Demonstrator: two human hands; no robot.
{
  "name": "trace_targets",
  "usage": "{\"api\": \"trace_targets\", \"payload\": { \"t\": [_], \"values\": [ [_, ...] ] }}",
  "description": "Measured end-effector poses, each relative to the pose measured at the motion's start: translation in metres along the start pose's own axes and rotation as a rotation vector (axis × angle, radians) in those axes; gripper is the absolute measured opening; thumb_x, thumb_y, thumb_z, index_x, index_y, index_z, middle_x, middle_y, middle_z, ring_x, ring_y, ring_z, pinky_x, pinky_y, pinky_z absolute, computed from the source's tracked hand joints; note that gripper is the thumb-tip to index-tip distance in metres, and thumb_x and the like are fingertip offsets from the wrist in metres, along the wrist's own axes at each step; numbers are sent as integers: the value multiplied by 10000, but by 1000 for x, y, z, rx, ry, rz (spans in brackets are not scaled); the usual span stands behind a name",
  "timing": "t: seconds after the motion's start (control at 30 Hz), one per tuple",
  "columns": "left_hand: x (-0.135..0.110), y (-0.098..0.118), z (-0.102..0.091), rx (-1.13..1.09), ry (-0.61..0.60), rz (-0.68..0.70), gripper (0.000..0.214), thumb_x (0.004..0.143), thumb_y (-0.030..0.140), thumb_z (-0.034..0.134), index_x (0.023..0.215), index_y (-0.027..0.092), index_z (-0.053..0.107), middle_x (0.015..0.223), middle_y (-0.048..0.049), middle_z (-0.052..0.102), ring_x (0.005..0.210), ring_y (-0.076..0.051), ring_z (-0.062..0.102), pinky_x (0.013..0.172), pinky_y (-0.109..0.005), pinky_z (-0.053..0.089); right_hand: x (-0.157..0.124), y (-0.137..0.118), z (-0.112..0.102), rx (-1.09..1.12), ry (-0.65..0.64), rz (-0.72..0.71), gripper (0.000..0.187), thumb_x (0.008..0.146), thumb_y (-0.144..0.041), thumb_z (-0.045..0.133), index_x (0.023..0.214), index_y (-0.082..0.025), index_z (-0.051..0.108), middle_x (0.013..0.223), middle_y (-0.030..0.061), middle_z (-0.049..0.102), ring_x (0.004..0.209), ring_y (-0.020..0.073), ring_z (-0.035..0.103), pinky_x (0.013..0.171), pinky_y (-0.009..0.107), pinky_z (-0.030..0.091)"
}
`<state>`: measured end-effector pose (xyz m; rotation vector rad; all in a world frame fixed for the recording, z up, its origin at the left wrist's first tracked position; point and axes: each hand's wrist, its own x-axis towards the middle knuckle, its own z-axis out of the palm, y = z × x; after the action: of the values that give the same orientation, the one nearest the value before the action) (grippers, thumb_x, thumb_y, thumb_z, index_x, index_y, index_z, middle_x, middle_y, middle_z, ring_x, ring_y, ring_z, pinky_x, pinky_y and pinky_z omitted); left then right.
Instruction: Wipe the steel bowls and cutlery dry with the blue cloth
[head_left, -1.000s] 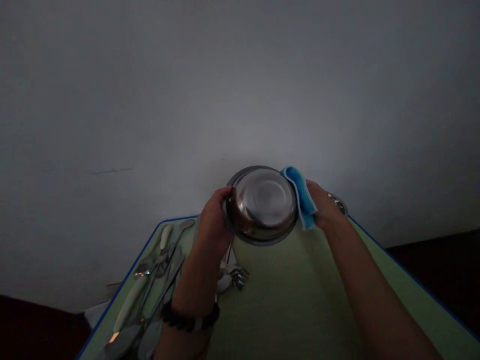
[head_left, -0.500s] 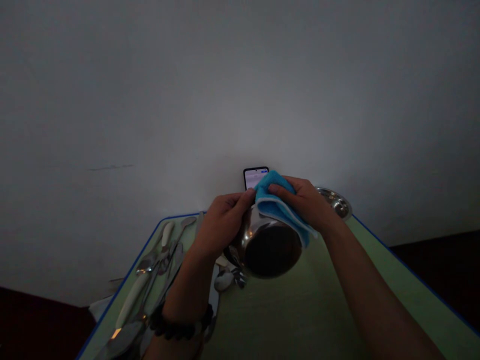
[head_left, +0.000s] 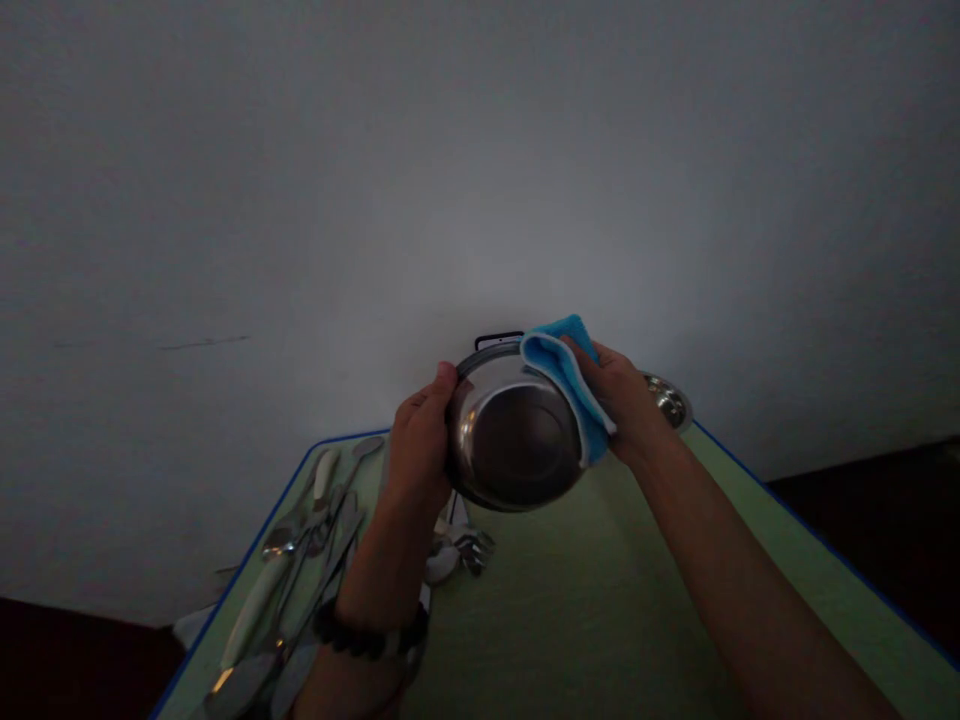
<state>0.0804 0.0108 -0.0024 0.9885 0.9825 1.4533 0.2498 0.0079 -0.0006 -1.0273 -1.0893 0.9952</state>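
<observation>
A steel bowl (head_left: 514, 440) is held up above the table with its underside turned toward me. My left hand (head_left: 420, 440) grips its left rim, fingers curled round the edge. My right hand (head_left: 622, 400) presses a folded blue cloth (head_left: 566, 375) against the bowl's upper right side. A dark bead bracelet (head_left: 367, 640) sits on my left wrist.
The green table (head_left: 600, 600) has a blue edge. Several spoons, forks and knives (head_left: 300, 560) lie along its left side, with a few more (head_left: 461, 550) under the bowl. A second steel dish (head_left: 667, 400) stands at the far right corner. A phone top (head_left: 495, 338) peeks behind the bowl. A pale wall rises behind.
The bowl has tilted back up so its base faces me again. The cloth has slid from the top of the bowl to its upper right side.
</observation>
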Motion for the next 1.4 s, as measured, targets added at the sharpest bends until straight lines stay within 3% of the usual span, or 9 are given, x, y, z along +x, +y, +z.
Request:
{"api": "trace_targets", "payload": {
  "t": [0.17, 0.37, 0.53, 0.63, 0.77, 0.87, 0.97, 1.17, 1.4],
  "values": [
    [3, -15, 9, -284, 292, 142, 319, 705, 463, 620, 599, 172, 542, 529, 60, 492, 456, -70, 455, 470, -208, 384, -6, 3, 14, 261, 123, 39, 319, 689, -528, 585, 763, -218, 603, 649, -26, 628, 607, 143, 581, 593, 277, 469],
    [4, -24, 15, -306, 320, 240, 283, 720, 459, 588, 682, 178, 593, 633, 43, 544, 619, -110, 515, 629, -236, 419, -4, 8, 15, 309, 136, 5, 331, 724, -524, 552, 870, -233, 616, 754, -18, 660, 708, 164, 619, 682, 315, 487],
    [8, -14, 4, -21, 106, 158, 290, 729, 456, 553, 690, 178, 626, 610, 27, 569, 609, -127, 513, 614, -241, 408, 3, 0, -8, 190, 60, -30, 311, 708, -504, 599, 886, -252, 634, 718, -27, 674, 631, 157, 618, 614, 292, 485],
    [3, -5, 0, 294, -57, 132, 300, 744, 444, 533, 628, 184, 626, 577, 14, 580, 567, -134, 506, 562, -245, 389, 0, -5, -15, -1, -93, 0, 267, 717, -478, 606, 856, -253, 645, 690, -25, 666, 562, 143, 590, 553, 274, 463],
    [-11, 6, 3, 639, -401, 117, 329, 796, 391, 470, 607, 177, 633, 603, -17, 628, 626, -169, 564, 581, -257, 402, -9, -11, -11, -398, -384, -53, 214, 741, -442, 596, 766, -237, 653, 725, -2, 659, 635, 156, 579, 565, 264, 450],
    [-17, 10, 8, 726, -484, 158, 348, 822, 341, 421, 607, 172, 638, 628, -34, 650, 653, -180, 582, 607, -266, 420, -13, -15, -6, -544, -466, -144, 237, 785, -432, 546, 793, -221, 653, 759, 12, 653, 665, 156, 572, 583, 262, 447],
    [-18, 13, 9, 704, -497, 204, 357, 833, 353, 411, 621, 170, 632, 639, -37, 649, 620, -166, 569, 611, -269, 431, -15, -19, -6, -564, -438, -183, 282, 798, -462, 517, 802, -210, 642, 747, 9, 639, 655, 148, 569, 566, 251, 443],
    [-18, 12, 8, 566, -434, 236, 309, 819, 378, 464, 669, 178, 645, 644, -25, 628, 636, -152, 545, 578, -244, 422, -14, -18, -8, -422, -241, -170, 323, 751, -512, 557, 827, -210, 641, 677, -4, 627, 558, 126, 545, 473, 230, 420],
    [-10, 4, 4, 261, -170, 126, 342, 782, 459, 525, 574, 192, 570, 493, 37, 515, 442, -89, 437, 443, -211, 343, -1, -7, -7, -76, -42, -55, 307, 677, -504, 636, 794, -220, 640, 619, -21, 621, 495, 115, 538, 473, 238, 439]
  ]
}}
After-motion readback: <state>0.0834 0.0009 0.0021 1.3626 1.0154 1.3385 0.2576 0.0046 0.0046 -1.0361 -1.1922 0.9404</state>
